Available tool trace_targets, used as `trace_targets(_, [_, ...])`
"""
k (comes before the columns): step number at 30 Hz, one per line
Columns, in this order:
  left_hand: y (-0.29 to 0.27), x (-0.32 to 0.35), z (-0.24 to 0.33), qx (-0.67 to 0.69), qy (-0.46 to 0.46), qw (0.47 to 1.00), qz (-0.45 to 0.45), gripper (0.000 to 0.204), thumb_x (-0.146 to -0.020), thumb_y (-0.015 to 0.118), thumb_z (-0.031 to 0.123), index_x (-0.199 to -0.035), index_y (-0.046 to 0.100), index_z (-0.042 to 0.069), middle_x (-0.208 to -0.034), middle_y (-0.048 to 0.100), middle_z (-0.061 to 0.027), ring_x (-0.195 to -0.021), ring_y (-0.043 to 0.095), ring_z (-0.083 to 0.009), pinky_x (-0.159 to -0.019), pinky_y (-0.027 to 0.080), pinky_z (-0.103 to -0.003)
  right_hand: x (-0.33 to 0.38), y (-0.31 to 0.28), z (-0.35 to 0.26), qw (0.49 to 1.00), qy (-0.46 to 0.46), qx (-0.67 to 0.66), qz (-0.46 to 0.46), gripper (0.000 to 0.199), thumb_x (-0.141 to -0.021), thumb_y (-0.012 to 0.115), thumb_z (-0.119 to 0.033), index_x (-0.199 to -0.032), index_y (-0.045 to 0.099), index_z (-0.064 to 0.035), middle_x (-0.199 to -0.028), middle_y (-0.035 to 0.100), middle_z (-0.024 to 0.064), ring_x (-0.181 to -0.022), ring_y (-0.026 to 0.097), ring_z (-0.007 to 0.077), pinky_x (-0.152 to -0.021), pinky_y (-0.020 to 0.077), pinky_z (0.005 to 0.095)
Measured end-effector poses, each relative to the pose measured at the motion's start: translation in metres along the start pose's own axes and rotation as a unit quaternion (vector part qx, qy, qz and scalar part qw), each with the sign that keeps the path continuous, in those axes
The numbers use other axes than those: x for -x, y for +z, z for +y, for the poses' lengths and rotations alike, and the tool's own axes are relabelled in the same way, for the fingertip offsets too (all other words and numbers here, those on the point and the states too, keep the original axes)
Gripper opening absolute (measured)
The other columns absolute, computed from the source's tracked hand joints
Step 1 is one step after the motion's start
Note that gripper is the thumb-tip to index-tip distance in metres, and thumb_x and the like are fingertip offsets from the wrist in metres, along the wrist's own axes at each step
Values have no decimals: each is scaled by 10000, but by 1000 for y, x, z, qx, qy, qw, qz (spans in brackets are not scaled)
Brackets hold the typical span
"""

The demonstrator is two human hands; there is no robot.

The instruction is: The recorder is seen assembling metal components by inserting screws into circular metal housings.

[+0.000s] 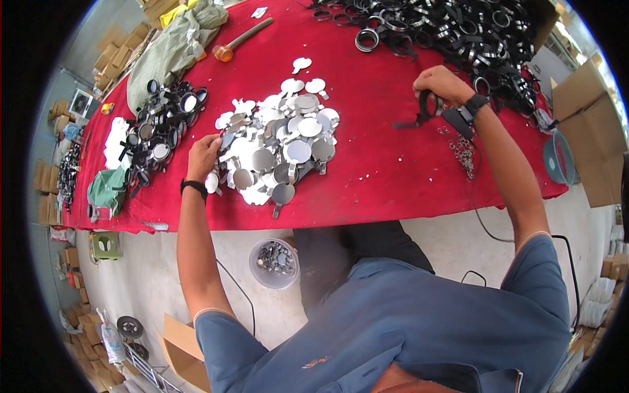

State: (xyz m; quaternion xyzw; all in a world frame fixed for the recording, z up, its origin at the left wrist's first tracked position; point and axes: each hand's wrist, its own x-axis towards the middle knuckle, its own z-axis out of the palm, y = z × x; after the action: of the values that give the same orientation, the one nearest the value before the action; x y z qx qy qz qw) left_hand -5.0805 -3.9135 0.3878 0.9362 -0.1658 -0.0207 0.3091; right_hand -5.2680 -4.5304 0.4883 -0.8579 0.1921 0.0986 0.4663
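Observation:
My right hand (440,86) is closed around a black ring with a flat tab (427,107), held over the red cloth to the right. My left hand (204,157) is at the left edge of a heap of round silver discs with small tabs (298,151). Its fingertips are pressed together against the outer discs, and what they pinch is hidden. Beyond my right hand lies a large pile of black rings (452,29). Left of my left hand is a smaller group of black-rimmed round pieces (160,134), some showing pale faces.
A mallet (226,51) with an amber head lies at the back of the red-covered table (373,190). Small metal bits (464,157) are scattered below my right hand. A blue-green basin (558,157) is at the right edge. On the floor stands a white bucket of metal pieces (254,278).

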Motion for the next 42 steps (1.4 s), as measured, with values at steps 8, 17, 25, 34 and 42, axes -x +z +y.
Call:
trace_targets(8, [-33,9,2,-107,-60,951,285,368,-1047,545,300,-1118,752,4,-1003,773,-235,-930,746,-418,-850,550,-484,31,65,14,968,114,-148,-169,311,-1014,753,-362,-970,732,-55,-787,698,7,-676,671,113,-625,591,303])
trace_targets(17, [27,97,131,427,-59,901,47,280,-1112,572,277,-1048,713,44,-804,701,-28,-665,651,-105,-582,516,-269,11,118,11,877,74,-473,-45,190,-975,757,-116,-1080,645,-5,-979,671,106,-864,717,201,-865,672,370])
trace_targets(25, [104,147,216,571,-100,804,-130,269,-1102,583,210,-1203,672,-22,-1028,756,-107,-809,732,-173,-673,604,-289,6,130,38,930,-141,306,145,534,-968,643,-261,-1432,605,0,-1263,679,334,-1087,704,474,-966,563,524])
trace_targets(34, [116,146,247,616,-125,770,-112,220,-1092,612,157,-1222,650,-16,-1052,742,-109,-894,771,-208,-765,655,-325,65,92,-2,954,-140,132,230,599,-1050,654,-350,-1509,532,15,-1386,650,271,-1200,703,321,-1002,558,415])
trace_targets(42, [143,132,300,519,-62,809,-270,258,-1075,647,174,-1229,717,-21,-922,741,-47,-732,694,-101,-637,592,-251,166,125,19,963,-203,-177,24,395,-1030,685,-80,-1409,613,7,-1151,720,67,-985,680,114,-840,578,291])
